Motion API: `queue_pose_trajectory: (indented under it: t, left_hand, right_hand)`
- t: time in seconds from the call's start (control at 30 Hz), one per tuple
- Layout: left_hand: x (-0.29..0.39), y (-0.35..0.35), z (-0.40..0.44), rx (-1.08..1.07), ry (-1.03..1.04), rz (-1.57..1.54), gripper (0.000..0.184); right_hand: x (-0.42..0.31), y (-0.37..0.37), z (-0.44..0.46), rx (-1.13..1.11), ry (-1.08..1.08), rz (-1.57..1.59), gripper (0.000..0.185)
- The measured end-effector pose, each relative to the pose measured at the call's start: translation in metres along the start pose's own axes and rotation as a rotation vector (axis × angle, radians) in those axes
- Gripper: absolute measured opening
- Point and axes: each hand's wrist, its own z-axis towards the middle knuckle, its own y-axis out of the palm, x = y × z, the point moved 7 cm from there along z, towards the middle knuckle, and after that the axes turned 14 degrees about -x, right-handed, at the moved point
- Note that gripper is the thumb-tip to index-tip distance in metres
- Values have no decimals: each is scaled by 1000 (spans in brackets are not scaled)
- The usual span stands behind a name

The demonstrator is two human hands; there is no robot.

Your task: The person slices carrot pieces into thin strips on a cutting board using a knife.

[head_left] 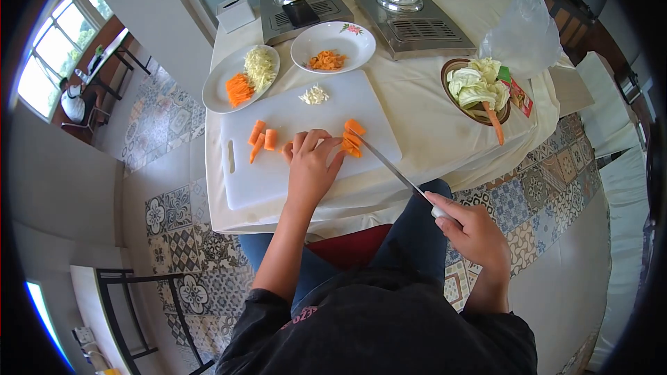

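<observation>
My right hand is wrapped round the white handle of a kitchen knife. Its blade reaches up and left to the cut carrot pieces on the white cutting board. With bent fingers, my left hand presses on the board and its fingertips touch those pieces, steadying them beside the blade. Left of that hand lie several carrot chunks. A small heap of chopped white bits, perhaps garlic, sits near the board's far edge.
Behind the board, a white plate holds shredded carrot and cabbage; a flowered bowl holds orange peelings. To the right, a brown bowl carries cabbage leaves and a carrot, near a plastic bag. Metal stands and a phone are at the back.
</observation>
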Motion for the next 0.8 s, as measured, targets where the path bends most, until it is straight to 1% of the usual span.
queue_pose_trajectory:
  t: [0.03, 0.27, 0.43, 0.53, 0.63, 0.73, 0.8]
  left_hand:
    - [1, 2, 4, -26, 7, -3, 24]
    - [0, 7, 22, -116, 80, 51, 14]
    - [-2, 7, 34, -229, 130, 60, 11]
    - [-1, -7, 37, -164, 100, 16, 9]
    - [-20, -12, 33, -60, -58, -312, 9]
    - [-31, -9, 8, -26, -286, -745, 6]
    - [-31, -7, -5, 6, -314, -706, 8]
  right_hand:
    - [0, 0, -1, 0, 3, 3, 45]
    - [16, 1, -7, -30, 111, 108, 45]
    - [23, 1, -8, -3, 44, 120, 47]
    - [25, 1, -10, -14, 51, 141, 48]
    - [28, 1, -10, -17, 57, 162, 48]
    - [31, 4, -6, -18, 39, 160, 50]
    - [29, 7, -3, -35, 31, 154, 50]
